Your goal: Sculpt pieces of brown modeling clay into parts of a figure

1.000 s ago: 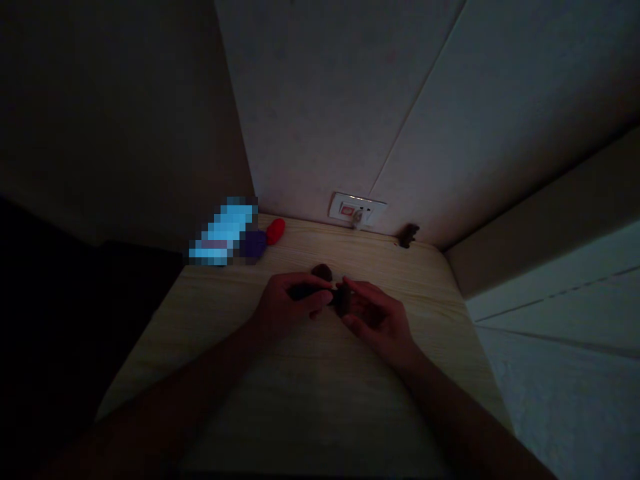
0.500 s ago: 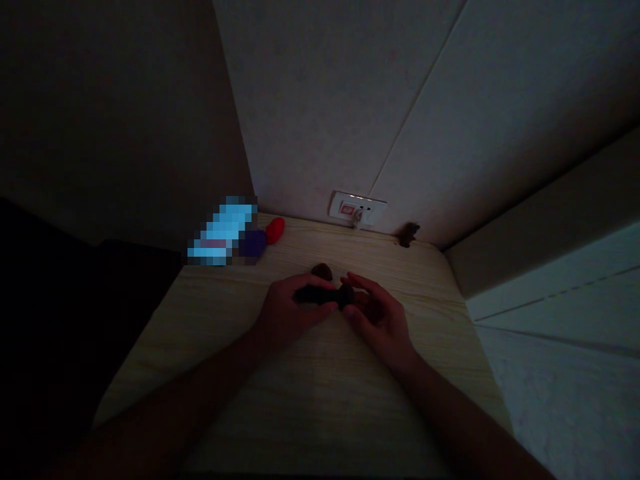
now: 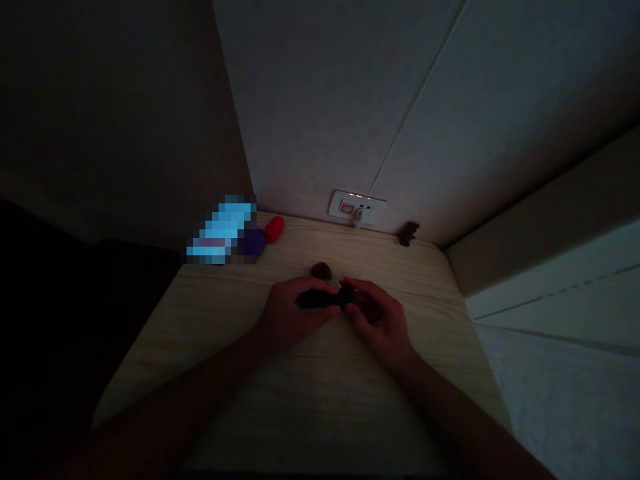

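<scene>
1. Dim light covers the wood-grain tabletop (image 3: 320, 400).
2. Left hand (image 3: 284, 315) curls thumb and fingers around a dark elongated piece (image 3: 317, 299).
3. It lies between both hands — long axis left to right.
4. Right hand (image 3: 387, 330) brackets its right end — pinching, I cannot tell.

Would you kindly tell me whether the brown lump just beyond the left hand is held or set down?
Set down: the brown lump sits on the wooden tabletop beyond the left hand, outside its grip.
</scene>
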`<state>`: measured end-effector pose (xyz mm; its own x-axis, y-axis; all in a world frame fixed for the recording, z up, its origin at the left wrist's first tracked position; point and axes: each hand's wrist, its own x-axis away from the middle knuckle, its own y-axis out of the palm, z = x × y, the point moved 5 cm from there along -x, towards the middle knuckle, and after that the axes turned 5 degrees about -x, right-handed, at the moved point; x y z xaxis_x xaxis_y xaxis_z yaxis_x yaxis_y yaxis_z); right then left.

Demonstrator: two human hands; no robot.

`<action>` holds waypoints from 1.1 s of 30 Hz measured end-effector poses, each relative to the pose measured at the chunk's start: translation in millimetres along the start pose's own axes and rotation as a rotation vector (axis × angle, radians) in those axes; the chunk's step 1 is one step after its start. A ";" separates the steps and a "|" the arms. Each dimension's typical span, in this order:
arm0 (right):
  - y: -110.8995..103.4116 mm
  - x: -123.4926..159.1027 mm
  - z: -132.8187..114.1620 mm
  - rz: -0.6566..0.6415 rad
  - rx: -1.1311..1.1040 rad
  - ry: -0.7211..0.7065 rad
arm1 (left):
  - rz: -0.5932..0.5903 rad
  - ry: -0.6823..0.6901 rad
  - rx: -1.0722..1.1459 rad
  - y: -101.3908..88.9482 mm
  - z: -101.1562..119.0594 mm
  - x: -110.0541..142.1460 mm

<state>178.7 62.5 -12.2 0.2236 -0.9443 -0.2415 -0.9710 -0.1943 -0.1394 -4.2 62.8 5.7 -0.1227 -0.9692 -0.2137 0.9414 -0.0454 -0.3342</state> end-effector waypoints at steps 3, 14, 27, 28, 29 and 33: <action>0.1 -0.6 -3.4 -0.017 -0.020 -0.012 | 0.022 -0.031 0.005 -1.0 -3.4 -0.7; 0.9 -2.0 -5.1 -0.077 -0.189 0.068 | 0.061 0.057 0.041 -5.1 1.2 -3.6; 1.1 -1.1 0.4 -0.063 -0.266 0.071 | 0.131 -0.138 0.100 -8.6 -12.2 -8.3; 1.1 -1.3 0.7 -0.065 -0.260 0.073 | 0.134 -0.140 0.096 -8.8 -12.1 -8.3; 1.0 -1.5 0.9 -0.066 -0.253 0.074 | 0.133 -0.143 0.094 -8.8 -12.1 -8.2; 1.0 -1.3 1.2 -0.074 -0.224 0.075 | 0.128 -0.160 0.076 -8.6 -12.4 -7.5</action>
<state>177.6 63.9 -13.2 0.2956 -0.9409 -0.1656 -0.9487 -0.3094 0.0646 -15.4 73.5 -1.3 0.0452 -0.9940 -0.0996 0.9678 0.0683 -0.2423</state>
